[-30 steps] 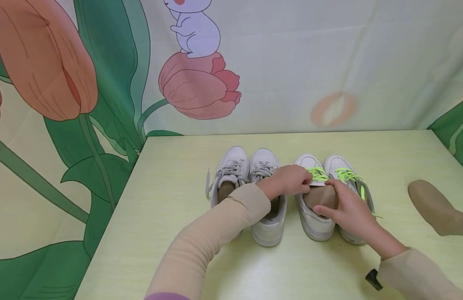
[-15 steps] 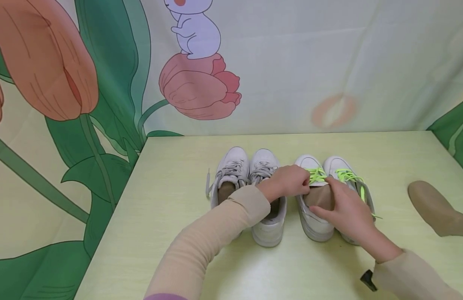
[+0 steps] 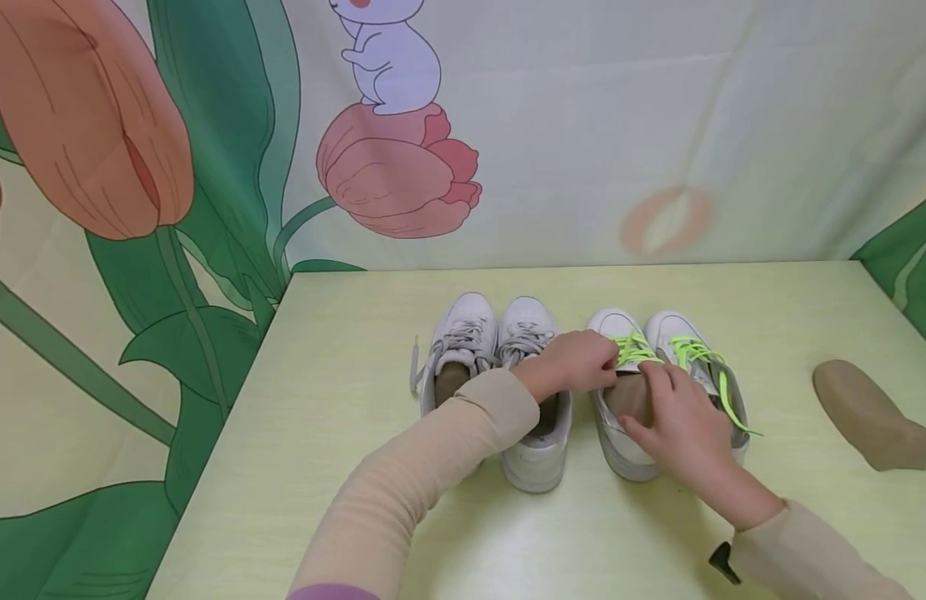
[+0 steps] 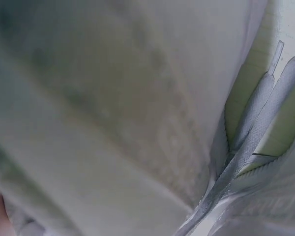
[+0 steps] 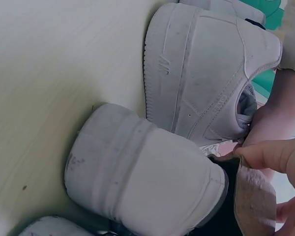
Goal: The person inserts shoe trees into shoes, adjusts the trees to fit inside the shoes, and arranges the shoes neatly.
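A white sneaker with neon-green laces stands on the table, a brown insole partway in its opening. My left hand grips this sneaker at the tongue with curled fingers. From the right, my right hand pinches the insole; the right wrist view shows thumb and fingers on its brown top, above the sneaker's heel. Its front end is hidden inside the shoe. The matching sneaker lies partly behind the right hand. The left wrist view is mostly filled by a blurred pale surface, with grey laces beside it.
Two white sneakers with grey laces, one left and one right, stand under my left sleeve. Brown insoles show in their openings. Another brown insole lies at the table's right. A printed cloth hangs behind the table.
My right hand has shifted left and its fingers lie closer over the shoe opening. Less of the insole shows there now. The left hand has stayed in place.
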`<state>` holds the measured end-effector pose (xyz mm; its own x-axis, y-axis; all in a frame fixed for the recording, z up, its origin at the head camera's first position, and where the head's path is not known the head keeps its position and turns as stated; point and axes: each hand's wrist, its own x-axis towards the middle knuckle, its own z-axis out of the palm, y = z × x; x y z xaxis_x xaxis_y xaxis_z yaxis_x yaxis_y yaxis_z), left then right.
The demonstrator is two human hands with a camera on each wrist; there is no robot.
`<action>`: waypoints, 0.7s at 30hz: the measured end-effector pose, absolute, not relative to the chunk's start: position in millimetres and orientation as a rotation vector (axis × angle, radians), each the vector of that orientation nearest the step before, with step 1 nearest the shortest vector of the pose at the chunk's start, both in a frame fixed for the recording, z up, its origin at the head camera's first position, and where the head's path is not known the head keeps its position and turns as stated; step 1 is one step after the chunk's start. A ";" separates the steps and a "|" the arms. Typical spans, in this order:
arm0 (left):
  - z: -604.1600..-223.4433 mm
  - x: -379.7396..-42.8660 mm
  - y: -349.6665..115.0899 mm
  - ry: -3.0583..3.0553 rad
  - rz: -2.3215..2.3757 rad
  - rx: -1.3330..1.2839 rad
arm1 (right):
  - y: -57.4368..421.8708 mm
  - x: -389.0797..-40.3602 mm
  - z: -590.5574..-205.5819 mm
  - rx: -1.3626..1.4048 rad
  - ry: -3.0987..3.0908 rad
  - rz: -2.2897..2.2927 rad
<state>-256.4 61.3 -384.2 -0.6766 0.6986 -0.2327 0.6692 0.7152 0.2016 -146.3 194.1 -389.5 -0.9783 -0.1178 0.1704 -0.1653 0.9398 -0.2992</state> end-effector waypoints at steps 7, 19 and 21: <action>-385.5 -257.3 61.4 2.628 0.170 1.087 | 192.4 -145.5 -392.3 0.273 -2.891 0.387; -387.3 -258.9 62.8 2.637 0.189 1.066 | 188.5 -147.3 -398.4 0.328 -2.844 0.317; -387.5 -258.7 62.6 2.640 0.190 1.071 | 188.0 -148.4 -398.7 0.336 -2.840 0.323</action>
<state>-258.7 62.6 -387.5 -0.6836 0.6983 -0.2126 0.6607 0.7157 0.2264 -148.4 188.0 -398.7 -0.9387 -0.1971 0.2830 -0.2556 0.9484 -0.1874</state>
